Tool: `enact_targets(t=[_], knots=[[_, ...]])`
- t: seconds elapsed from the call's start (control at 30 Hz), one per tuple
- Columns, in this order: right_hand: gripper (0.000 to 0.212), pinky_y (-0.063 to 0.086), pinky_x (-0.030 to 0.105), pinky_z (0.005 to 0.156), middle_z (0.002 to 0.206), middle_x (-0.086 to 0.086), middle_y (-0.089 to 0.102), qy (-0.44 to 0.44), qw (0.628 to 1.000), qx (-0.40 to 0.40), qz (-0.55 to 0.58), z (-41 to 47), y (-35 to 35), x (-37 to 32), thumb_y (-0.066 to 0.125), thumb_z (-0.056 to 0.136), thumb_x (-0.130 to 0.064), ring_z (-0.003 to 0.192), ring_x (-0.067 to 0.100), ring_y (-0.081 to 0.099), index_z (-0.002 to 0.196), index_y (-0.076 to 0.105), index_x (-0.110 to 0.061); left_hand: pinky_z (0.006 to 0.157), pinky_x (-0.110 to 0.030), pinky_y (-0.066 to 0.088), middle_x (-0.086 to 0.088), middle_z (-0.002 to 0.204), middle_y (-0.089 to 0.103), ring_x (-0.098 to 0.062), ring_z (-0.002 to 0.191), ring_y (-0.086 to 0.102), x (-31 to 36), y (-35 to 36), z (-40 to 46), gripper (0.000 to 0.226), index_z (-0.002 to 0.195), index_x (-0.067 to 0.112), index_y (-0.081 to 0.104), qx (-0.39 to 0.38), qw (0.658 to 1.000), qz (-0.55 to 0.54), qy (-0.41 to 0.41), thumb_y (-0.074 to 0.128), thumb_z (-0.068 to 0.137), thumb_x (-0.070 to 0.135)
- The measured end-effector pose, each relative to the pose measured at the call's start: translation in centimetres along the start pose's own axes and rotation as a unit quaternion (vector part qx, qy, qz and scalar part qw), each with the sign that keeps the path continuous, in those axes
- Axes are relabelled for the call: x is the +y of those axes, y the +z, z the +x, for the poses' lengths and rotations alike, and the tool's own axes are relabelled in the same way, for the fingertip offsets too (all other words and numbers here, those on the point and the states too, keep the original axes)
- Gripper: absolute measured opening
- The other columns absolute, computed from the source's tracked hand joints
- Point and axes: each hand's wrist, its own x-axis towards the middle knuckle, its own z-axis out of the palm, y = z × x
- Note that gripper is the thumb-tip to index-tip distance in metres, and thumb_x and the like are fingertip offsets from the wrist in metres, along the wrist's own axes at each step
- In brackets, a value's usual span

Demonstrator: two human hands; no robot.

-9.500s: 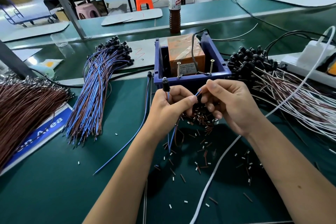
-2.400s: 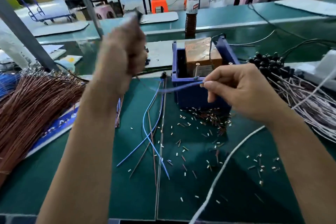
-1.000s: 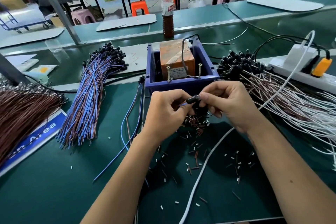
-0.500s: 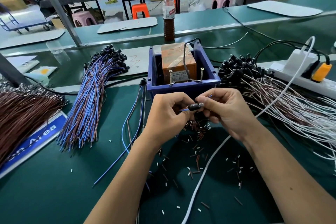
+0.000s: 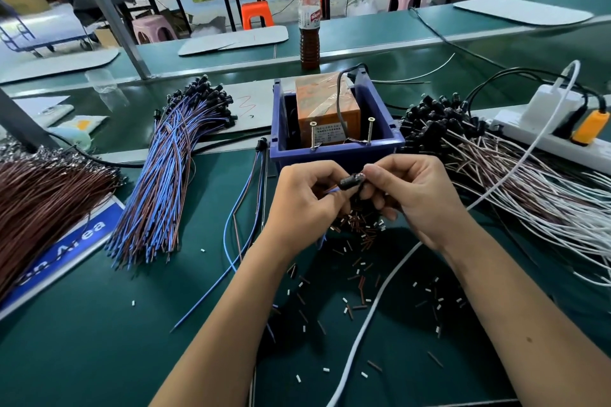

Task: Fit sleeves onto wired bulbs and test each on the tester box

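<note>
Just in front of the tester box point(image 5: 335, 145), left hand point(image 5: 309, 198) and right hand point(image 5: 411, 195) both pinch one black sleeve point(image 5: 351, 181) between fingertips.

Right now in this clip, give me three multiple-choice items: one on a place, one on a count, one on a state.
1. Where does the brown drink bottle stand?
A. behind the blue tester box
B. on the power strip
C. among the blue wires

2. How many upright screws rise at the box's front edge?
A. one
B. two
C. four

3. What is the sleeved bulb's state?
A. lying on the mat
B. pinched between both hands
C. touching a screw

Answers: 1 A, it stands on the far ledge beyond the box. 2 B, a second screw stands beside the first. 3 B, left hand and right hand hold it, clear of the box.
</note>
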Motion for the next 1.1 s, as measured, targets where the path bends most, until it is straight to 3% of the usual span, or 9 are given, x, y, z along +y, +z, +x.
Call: enact_targets(t=[0.2, 0.4, 0.5, 0.6, 0.73, 0.87, 0.93, 1.0, 1.1], knots=[[0.01, 0.041, 0.021, 0.042, 0.073, 0.012, 0.072, -0.031, 0.999, 0.01, 0.001, -0.1, 0.2, 0.0, 0.078, 0.088, -0.026, 0.057, 0.015, 0.058, 0.086, 0.079, -0.016, 0.052, -0.038, 0.045, 0.001, 0.058, 0.063, -0.013, 0.054, 0.057, 0.6, 0.0, 0.0, 0.028, 0.073, 0.034, 0.069, -0.001, 1.0, -0.028, -0.004, 0.07, 0.095, 0.017], [0.011, 0.042, 0.024, 0.041, 0.07, 0.012, 0.068, -0.095, 0.995, 0.037, -0.01, -0.2, 0.8, 0.0, 0.076, 0.092, -0.023, 0.052, 0.019, 0.054, 0.084, 0.077, -0.016, 0.052, -0.038, 0.041, 0.0, 0.057, 0.059, -0.014, 0.054, 0.051, 0.8, 0.4, -0.2, 0.021, 0.075, 0.011, 0.068, 0.017, 0.998, -0.059, 0.006, 0.068, 0.095, 0.011], [0.015, 0.041, 0.023, 0.039, 0.069, 0.008, 0.068, -0.125, 0.986, 0.113, 0.002, -0.2, 0.7, -0.1, 0.073, 0.097, -0.017, 0.046, 0.017, 0.052, 0.085, 0.072, -0.008, 0.054, -0.028, 0.04, 0.002, 0.055, 0.057, -0.011, 0.053, 0.049, 0.8, 0.3, -0.3, 0.019, 0.077, 0.001, 0.068, 0.041, 0.997, -0.071, 0.003, 0.067, 0.094, 0.009], [0.026, 0.042, 0.024, 0.04, 0.063, 0.003, 0.066, -0.179, 0.963, 0.19, -0.064, -0.4, 0.5, -0.1, 0.074, 0.099, -0.027, 0.043, 0.017, 0.053, 0.081, 0.069, -0.008, 0.056, -0.022, 0.039, 0.002, 0.055, 0.058, -0.008, 0.052, 0.048, 0.8, -0.1, -0.3, 0.021, 0.076, 0.0, 0.068, 0.067, 0.994, -0.091, 0.001, 0.066, 0.095, 0.011], [0.022, 0.037, 0.022, 0.038, 0.064, 0.003, 0.066, -0.127, 0.985, 0.108, -0.042, -0.8, 2.5, 0.5, 0.075, 0.093, -0.039, 0.044, 0.015, 0.051, 0.087, 0.079, -0.018, 0.058, -0.024, 0.044, -0.001, 0.058, 0.06, -0.012, 0.055, 0.052, 1.0, 0.5, -0.2, 0.025, 0.075, -0.001, 0.068, 0.076, 0.99, -0.119, 0.016, 0.068, 0.095, 0.014], [0.015, 0.033, 0.02, 0.037, 0.064, 0.004, 0.061, -0.044, 0.993, 0.059, 0.09, -0.7, 3.5, 0.8, 0.075, 0.088, -0.032, 0.05, 0.01, 0.047, 0.092, 0.082, -0.02, 0.057, -0.027, 0.044, 0.004, 0.062, 0.06, -0.012, 0.059, 0.053, 0.8, 0.9, -0.3, 0.025, 0.07, 0.019, 0.064, 0.08, 0.992, -0.099, 0.025, 0.069, 0.094, 0.016], [0.013, 0.033, 0.019, 0.037, 0.063, 0.005, 0.06, -0.038, 0.992, 0.049, 0.107, -0.7, 3.4, 0.8, 0.075, 0.087, -0.03, 0.049, 0.009, 0.046, 0.091, 0.082, -0.019, 0.057, -0.027, 0.044, 0.004, 0.063, 0.061, -0.012, 0.059, 0.054, 0.8, 1.1, -0.4, 0.024, 0.071, 0.019, 0.065, 0.088, 0.992, -0.087, 0.034, 0.069, 0.095, 0.015], [0.013, 0.033, 0.019, 0.036, 0.068, 0.006, 0.061, -0.057, 0.991, 0.062, 0.104, -0.6, 3.2, 0.7, 0.075, 0.09, -0.031, 0.048, 0.01, 0.046, 0.091, 0.08, -0.019, 0.058, -0.024, 0.043, 0.007, 0.065, 0.06, -0.008, 0.06, 0.052, 0.8, 1.3, -0.5, 0.021, 0.074, 0.015, 0.066, 0.124, 0.989, -0.057, 0.054, 0.069, 0.094, 0.008], [0.016, 0.036, 0.019, 0.039, 0.085, 0.009, 0.073, -0.097, 0.985, 0.1, 0.1, -0.4, 3.0, 0.3, 0.061, 0.104, -0.026, 0.042, 0.015, 0.049, 0.091, 0.068, -0.019, 0.054, -0.025, 0.038, 0.01, 0.063, 0.057, -0.008, 0.057, 0.046, 0.6, 1.6, -0.6, 0.021, 0.075, 0.015, 0.065, 0.246, 0.966, 0.019, 0.077, 0.069, 0.09, 0.001]])
